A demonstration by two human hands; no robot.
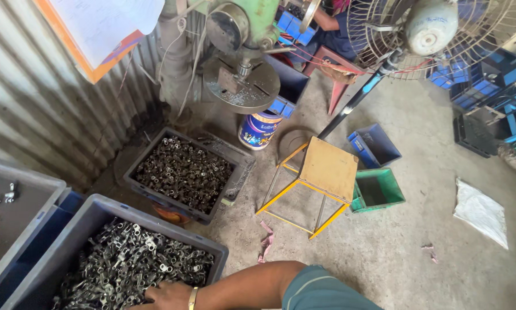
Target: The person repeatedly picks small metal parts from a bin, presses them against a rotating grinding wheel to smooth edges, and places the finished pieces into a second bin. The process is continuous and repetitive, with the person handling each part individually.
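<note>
Here, 1 hand (169, 296) in view, on metal parts (126, 264) in grey crate (91, 208); grip state unclear; 2 full crates.

One head-worn camera looks steeply down from standing height. Nearest, at the left bottom edge, sits the grey plastic crate of metal fittings (74, 229); the yellow-framed wooden stool (321, 178) stands mid-floor, and the green drill press (243, 51) and pedestal fan (430, 26) lie far.
</note>
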